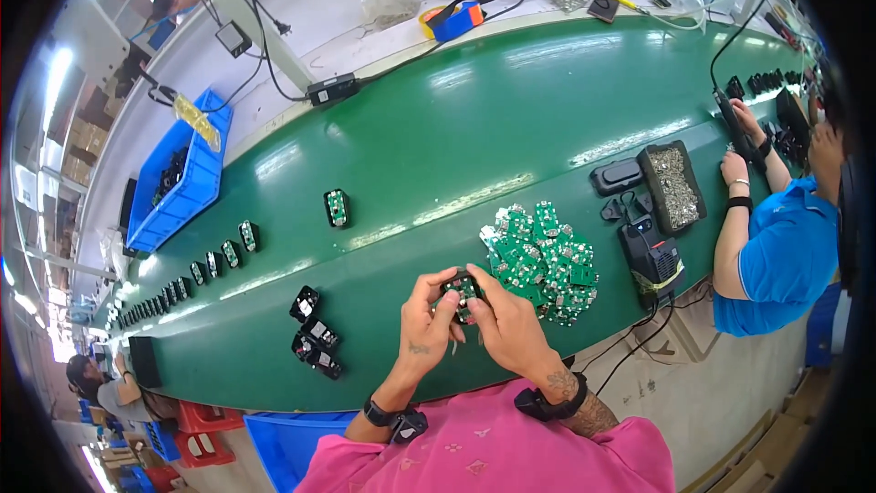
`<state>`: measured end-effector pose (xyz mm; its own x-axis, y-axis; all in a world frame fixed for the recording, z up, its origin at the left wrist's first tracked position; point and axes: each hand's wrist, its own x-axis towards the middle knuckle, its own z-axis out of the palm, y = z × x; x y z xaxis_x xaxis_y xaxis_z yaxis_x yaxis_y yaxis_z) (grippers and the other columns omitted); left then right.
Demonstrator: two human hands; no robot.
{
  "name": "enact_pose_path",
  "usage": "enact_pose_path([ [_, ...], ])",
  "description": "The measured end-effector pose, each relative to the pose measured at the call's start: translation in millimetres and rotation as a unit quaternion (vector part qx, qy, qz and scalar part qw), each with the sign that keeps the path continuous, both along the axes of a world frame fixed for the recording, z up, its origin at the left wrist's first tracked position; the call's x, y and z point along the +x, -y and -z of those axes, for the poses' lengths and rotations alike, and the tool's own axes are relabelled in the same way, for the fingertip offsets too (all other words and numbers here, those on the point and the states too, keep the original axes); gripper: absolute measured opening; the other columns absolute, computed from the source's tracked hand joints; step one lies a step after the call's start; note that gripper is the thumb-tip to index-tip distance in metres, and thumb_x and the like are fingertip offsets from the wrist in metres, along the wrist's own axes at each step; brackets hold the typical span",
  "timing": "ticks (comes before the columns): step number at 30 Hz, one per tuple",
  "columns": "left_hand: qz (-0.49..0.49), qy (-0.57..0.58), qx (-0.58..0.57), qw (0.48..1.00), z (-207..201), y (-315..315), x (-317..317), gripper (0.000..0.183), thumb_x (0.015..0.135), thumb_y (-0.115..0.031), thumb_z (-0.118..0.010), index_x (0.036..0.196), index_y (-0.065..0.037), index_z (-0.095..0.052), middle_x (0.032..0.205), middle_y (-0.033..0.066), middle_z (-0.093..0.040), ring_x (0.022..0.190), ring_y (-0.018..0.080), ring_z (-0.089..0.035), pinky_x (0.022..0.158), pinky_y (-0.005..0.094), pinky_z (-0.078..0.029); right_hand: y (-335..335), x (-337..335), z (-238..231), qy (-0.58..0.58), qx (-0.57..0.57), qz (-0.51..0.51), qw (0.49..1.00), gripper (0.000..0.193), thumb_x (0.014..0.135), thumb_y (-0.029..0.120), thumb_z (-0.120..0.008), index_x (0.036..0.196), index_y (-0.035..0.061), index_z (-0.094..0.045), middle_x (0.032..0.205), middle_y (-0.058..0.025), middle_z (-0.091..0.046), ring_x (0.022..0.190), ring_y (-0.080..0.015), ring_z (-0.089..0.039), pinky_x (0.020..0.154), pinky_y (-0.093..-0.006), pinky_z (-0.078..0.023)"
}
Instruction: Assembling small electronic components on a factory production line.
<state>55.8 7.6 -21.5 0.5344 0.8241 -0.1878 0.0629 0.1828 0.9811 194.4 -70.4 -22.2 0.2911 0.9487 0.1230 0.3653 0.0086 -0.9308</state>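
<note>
Both my hands hold one small black plastic housing with a green circuit board (464,289) in it, above the near edge of the green bench. My left hand (429,310) grips its left side, with the thumb on the board. From the right, my right hand (502,319) closes round it, its thumb also pressing on the board. Just beyond my right hand lies a heap of loose green circuit boards (547,265). Several black housings (317,333) sit in a cluster left of my hands. Farther off, one housing with a board (337,208) stands alone.
A row of filled housings (213,263) runs along the left of the green bench (438,146). A blue crate (187,183) stands behind it. To the right are a tray of small metal parts (673,190) and a black device (651,256). A co-worker in blue (785,251) works beside it.
</note>
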Motion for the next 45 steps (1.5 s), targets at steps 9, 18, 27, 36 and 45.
enact_pose_path([
  [9, 0.031, -0.025, 0.025, 0.999, -2.8, -14.4, -6.9, 0.027, 0.1, -0.008, -0.051, 0.125, 0.0, -0.053, 0.087, 0.0086, -0.065, 0.053, 0.0086, -0.06, 0.046, 0.0224, -0.048, -11.0, 3.2, -7.6, -0.022, -0.091, -0.079, 0.992, 0.049, 0.099, 0.011, -0.052, 0.146, 0.0041, -0.04, 0.095, -0.0255, -0.066, 0.082, -0.0402, -0.067, 0.07, -0.0461, -0.052],
  [18, -0.077, -0.002, 0.23, 0.97, 25.2, -13.9, -19.5, 0.026, 0.097, -0.005, -0.055, 0.122, -0.001, -0.057, 0.082, 0.0083, -0.068, 0.053, 0.0079, -0.057, 0.048, 0.0243, -0.047, -37.1, -31.5, 9.8, 0.066, 0.09, 0.003, 0.994, 0.028, 0.098, 0.007, -0.055, 0.126, 0.0026, -0.056, 0.107, -0.0209, -0.068, 0.084, -0.0357, -0.069, 0.071, -0.0396, -0.056],
  [27, -0.158, -0.005, 0.117, 0.98, 17.8, -38.2, -58.3, 0.032, 0.097, -0.008, -0.057, 0.129, -0.002, -0.057, 0.097, 0.0135, -0.07, 0.068, 0.0143, -0.067, 0.06, 0.0278, -0.054, -96.0, -48.9, -1.6, 0.168, -0.046, -0.12, 0.977, 0.023, 0.1, 0.008, -0.051, 0.122, 0.0033, -0.054, 0.094, -0.0208, -0.07, 0.075, -0.0362, -0.071, 0.065, -0.042, -0.056],
  [36, -0.255, -0.449, 0.333, 0.789, -6.0, -71.8, -181.8, 0.057, 0.083, -0.039, -0.072, 0.127, -0.004, -0.06, 0.119, 0.018, -0.063, 0.11, 0.0391, -0.057, 0.094, 0.0475, -0.044, -263.1, -5.6, 55.0, 0.047, -0.118, -0.056, 0.99, 0.029, 0.097, 0.011, -0.055, 0.126, 0.0029, -0.054, 0.085, -0.0166, -0.069, 0.053, -0.0232, -0.068, 0.047, -0.034, -0.055],
  [45, -0.086, -0.574, 0.283, 0.764, 23.6, -113.8, -186.4, 0.052, 0.078, -0.039, -0.076, 0.112, -0.005, -0.059, 0.09, 0.0129, -0.067, 0.087, 0.0356, -0.065, 0.078, 0.0478, -0.044, -279.5, -37.2, 53.8, 0.269, -0.092, 0.095, 0.954, 0.039, 0.096, 0.029, -0.058, 0.128, 0.0057, -0.057, 0.098, -0.0268, -0.069, 0.101, -0.0455, -0.065, 0.087, -0.0515, -0.051],
])
